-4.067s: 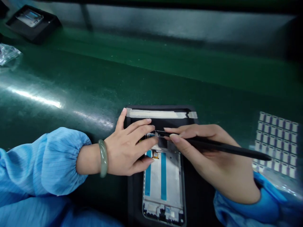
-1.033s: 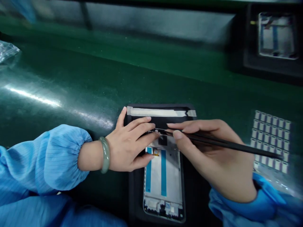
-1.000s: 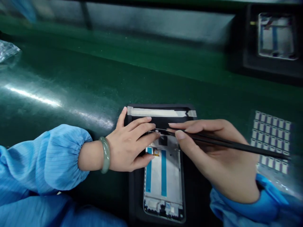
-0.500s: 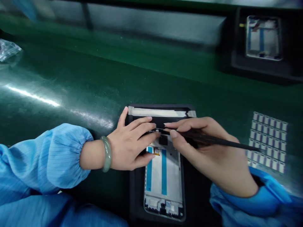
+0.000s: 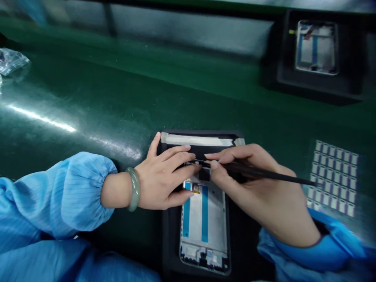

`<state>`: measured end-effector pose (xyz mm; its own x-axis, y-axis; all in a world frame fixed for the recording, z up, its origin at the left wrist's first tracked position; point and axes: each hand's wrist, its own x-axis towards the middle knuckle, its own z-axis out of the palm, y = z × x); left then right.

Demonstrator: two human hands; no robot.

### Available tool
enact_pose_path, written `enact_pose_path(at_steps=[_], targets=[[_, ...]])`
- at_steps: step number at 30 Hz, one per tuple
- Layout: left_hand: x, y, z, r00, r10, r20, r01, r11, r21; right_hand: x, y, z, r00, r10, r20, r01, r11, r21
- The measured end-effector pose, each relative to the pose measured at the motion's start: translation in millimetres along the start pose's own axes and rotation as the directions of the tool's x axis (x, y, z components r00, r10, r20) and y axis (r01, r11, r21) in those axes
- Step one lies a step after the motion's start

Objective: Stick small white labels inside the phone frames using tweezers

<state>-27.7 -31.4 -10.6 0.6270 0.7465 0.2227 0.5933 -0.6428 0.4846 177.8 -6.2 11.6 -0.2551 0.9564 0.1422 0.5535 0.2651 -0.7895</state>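
Observation:
A phone frame (image 5: pixel 216 219) with two blue strips lies in a black tray (image 5: pixel 170 246) close in front of me. My left hand (image 5: pixel 167 176), a green bangle at its wrist, lies across the frame's upper left with fingers spread, the thumb beside a small orange flex part (image 5: pixel 196 189). Dark tweezers (image 5: pixel 264 172) are pinched in my right hand (image 5: pixel 255 188). Their tips reach the top of the frame, close to my left fingertips. Whether the tips grip anything is too small to tell.
On the right lies a sheet of small rectangular stickers (image 5: pixel 335 176) in rows. A second phone frame (image 5: pixel 321 51) sits on a black block (image 5: pixel 308 84) at the back right. Clear plastic bags (image 5: pixel 11 62) lie at the far left of the green table (image 5: pixel 117 94).
Both hands stay almost in place over the phone frame. The view has shifted slightly, and the tweezers' rear end sits a little farther left and higher.

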Motion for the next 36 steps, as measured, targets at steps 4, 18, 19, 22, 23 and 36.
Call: enact_pose_path(at_steps=[4,18,19,22,23,36], targets=[[-0.5,-0.9,0.5,1.0,-0.007,-0.001,0.007,1.0,-0.007,-1.3,2.7,2.2,0.999,0.032,-0.023,-0.03,0.996,0.082],[-0.3,0.3,-2.2,1.0,-0.003,0.008,0.003,1.0,0.013,-5.1,6.1,8.3,0.996,0.08,-0.041,-0.067,0.965,0.253],[-0.4,0.4,-2.3,1.0,-0.004,0.01,0.004,1.0,0.013,-5.2,6.6,8.2,0.996,0.077,-0.042,-0.064,0.965,0.255],[-0.1,0.8,-2.6,1.0,-0.007,0.018,0.007,1.0,0.016,-5.2,7.3,8.1,0.997,0.071,-0.042,-0.059,0.971,0.233],[0.0,0.9,-2.9,1.0,-0.006,0.018,0.006,1.0,0.017,-5.0,7.1,8.2,0.997,0.067,-0.042,-0.056,0.975,0.216],[0.0,1.8,-4.0,1.0,-0.013,0.027,0.013,1.0,0.016,-7.3,5.7,7.6,0.993,0.102,-0.063,-0.086,0.971,0.224]])
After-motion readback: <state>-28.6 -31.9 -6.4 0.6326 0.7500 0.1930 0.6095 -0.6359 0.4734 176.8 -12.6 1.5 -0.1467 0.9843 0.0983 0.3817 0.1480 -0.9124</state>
